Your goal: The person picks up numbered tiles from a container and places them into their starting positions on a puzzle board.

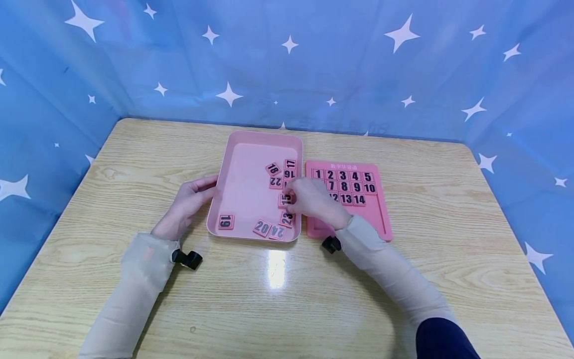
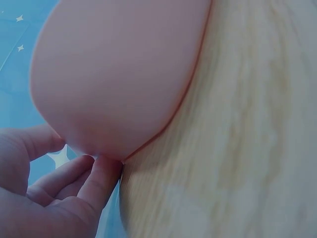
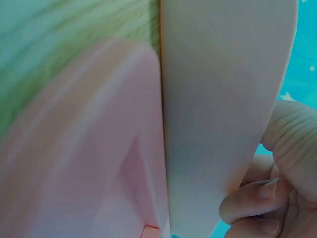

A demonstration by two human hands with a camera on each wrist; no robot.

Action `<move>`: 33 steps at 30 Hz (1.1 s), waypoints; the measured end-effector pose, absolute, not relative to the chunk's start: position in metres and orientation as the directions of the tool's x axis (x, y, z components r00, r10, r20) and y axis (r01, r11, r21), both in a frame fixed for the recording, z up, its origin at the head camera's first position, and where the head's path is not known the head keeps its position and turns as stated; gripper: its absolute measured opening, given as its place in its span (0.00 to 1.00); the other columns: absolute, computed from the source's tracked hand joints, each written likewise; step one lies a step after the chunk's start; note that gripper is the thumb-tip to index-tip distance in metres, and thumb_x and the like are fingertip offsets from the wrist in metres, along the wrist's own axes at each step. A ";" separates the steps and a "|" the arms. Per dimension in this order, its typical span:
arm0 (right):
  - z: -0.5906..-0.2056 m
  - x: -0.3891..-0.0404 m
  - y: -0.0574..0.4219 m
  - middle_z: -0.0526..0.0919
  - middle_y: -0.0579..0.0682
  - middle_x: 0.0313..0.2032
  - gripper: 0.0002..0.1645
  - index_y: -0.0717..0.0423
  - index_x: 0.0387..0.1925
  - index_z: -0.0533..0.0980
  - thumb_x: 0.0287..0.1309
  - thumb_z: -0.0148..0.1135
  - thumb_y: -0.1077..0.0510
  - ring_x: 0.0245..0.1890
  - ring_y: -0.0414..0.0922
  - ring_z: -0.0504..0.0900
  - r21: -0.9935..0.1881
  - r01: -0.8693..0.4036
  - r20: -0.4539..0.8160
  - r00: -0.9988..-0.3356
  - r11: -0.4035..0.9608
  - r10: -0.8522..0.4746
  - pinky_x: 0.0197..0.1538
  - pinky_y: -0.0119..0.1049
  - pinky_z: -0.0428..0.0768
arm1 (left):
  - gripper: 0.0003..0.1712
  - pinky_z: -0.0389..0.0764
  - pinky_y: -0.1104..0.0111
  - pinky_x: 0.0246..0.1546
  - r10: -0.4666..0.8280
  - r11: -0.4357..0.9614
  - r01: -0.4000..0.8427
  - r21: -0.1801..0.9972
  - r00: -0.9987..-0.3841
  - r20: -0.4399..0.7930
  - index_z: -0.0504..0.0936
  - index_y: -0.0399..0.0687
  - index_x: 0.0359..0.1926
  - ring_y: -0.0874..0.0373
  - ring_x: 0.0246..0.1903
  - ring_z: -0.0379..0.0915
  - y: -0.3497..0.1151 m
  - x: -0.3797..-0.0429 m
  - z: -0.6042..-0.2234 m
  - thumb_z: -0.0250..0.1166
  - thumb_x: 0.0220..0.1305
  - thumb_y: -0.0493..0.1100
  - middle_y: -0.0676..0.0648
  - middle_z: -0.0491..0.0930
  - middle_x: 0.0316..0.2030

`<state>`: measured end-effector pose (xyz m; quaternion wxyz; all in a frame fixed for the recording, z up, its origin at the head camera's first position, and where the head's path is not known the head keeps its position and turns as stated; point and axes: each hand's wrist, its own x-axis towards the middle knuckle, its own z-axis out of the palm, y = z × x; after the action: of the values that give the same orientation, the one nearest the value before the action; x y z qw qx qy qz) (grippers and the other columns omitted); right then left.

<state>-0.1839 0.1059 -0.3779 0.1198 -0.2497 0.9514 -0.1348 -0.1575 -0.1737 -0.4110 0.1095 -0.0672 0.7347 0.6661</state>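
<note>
My left hand [image 1: 188, 202] rests against the outside of a pink tray [image 1: 244, 172], thumb and fingers touching its wall; the left wrist view shows the fingertips [image 2: 101, 176] at the wall's lower corner. Over the tray's right rim reaches my right hand [image 1: 311, 199], its fingers pinching the number 15 tile [image 1: 284, 200]. Near that tile lie tiles 22 [image 1: 275, 182], 16 [image 1: 289, 174] and 23 [image 1: 286, 218]; one more is mostly hidden under the fingers. In the right wrist view the fingers [image 3: 252, 201] curl beyond the rim and the tile is hidden.
Right of the tray lies a pink number board [image 1: 376, 219] with several tiles in rows, partly covered by the right hand. Tiles 19 [image 1: 226, 222], 20 [image 1: 262, 227], 24 [image 1: 277, 232], 18 [image 1: 273, 169] and 17 [image 1: 290, 164] also lie in the tray. A wooden table [image 1: 215, 309] supports everything.
</note>
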 end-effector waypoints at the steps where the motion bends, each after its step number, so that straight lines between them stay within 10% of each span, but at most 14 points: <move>1: -0.377 -0.183 0.107 0.82 0.45 0.33 0.23 0.53 0.43 0.82 0.44 0.73 0.49 0.28 0.40 0.75 -0.331 -0.443 -0.145 -0.849 0.834 -0.508 0.30 0.32 0.72 | 0.27 0.73 0.82 0.44 0.047 0.104 -0.244 0.964 -0.967 -0.250 0.65 0.29 0.62 0.71 0.45 0.69 -0.174 -0.157 -0.411 0.58 0.63 0.33 0.31 0.65 0.61; 9: -0.363 -0.173 0.125 0.82 0.48 0.35 0.28 0.56 0.42 0.80 0.42 0.73 0.43 0.28 0.42 0.75 -0.441 -0.420 -0.047 -0.872 0.793 -0.487 0.34 0.35 0.76 | 0.27 0.72 0.82 0.45 0.055 0.107 -0.247 0.963 -0.966 -0.254 0.65 0.30 0.63 0.69 0.46 0.69 -0.173 -0.157 -0.411 0.58 0.63 0.34 0.32 0.64 0.62; 18: -0.353 -0.160 0.174 0.82 0.54 0.39 0.22 0.62 0.43 0.79 0.39 0.66 0.64 0.38 0.50 0.79 -0.458 -0.376 0.042 -0.914 0.805 -0.404 0.43 0.42 0.78 | 0.27 0.73 0.82 0.44 0.046 0.104 -0.257 0.961 -0.964 -0.263 0.65 0.30 0.63 0.69 0.46 0.70 -0.173 -0.157 -0.410 0.58 0.63 0.33 0.32 0.64 0.62; 33: -0.362 -0.147 0.263 0.82 0.60 0.37 0.20 0.65 0.42 0.78 0.46 0.67 0.59 0.21 0.47 0.70 -0.443 -0.143 -0.036 -0.984 0.885 -0.177 0.26 0.37 0.70 | 0.28 0.72 0.82 0.45 0.051 0.117 -0.262 0.958 -0.962 -0.269 0.65 0.30 0.63 0.68 0.48 0.68 -0.173 -0.157 -0.412 0.57 0.64 0.34 0.33 0.63 0.63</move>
<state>-0.1467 0.2630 -0.3622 0.0377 -0.0823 0.9701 -0.2252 -0.1566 -0.1733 -0.4116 0.1184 -0.0714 0.7378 0.6607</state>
